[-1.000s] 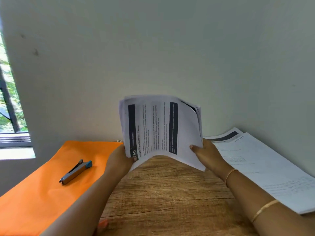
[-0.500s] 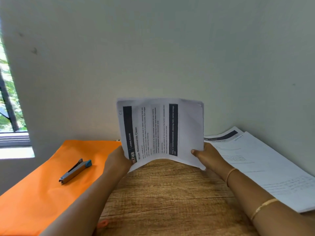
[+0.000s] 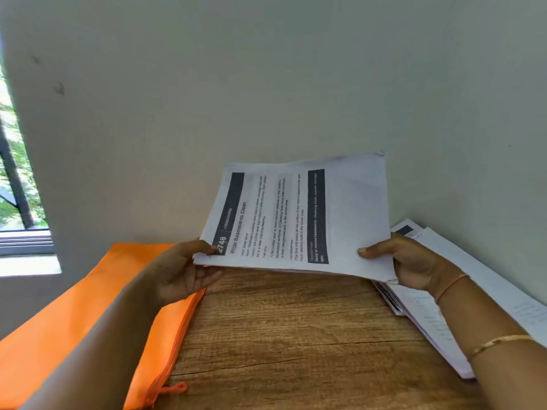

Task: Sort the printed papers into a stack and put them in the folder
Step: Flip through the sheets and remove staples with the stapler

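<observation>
The wooden desk (image 3: pixel 281 335) fills the lower middle of the frame. The orange folder (image 3: pixel 74 321) lies flat on it at the lower left. The stack of printed papers (image 3: pixel 296 214) is held in the centre, above the desk, its far edge tilted up. More papers (image 3: pixel 429 324) lie at the right, by the wall. The left hand (image 3: pixel 183 273) takes the stack's near left corner, its grip pinching with the thumb on top and the fingers curled below. The right hand (image 3: pixel 411 261) pinches the near right corner likewise.
</observation>
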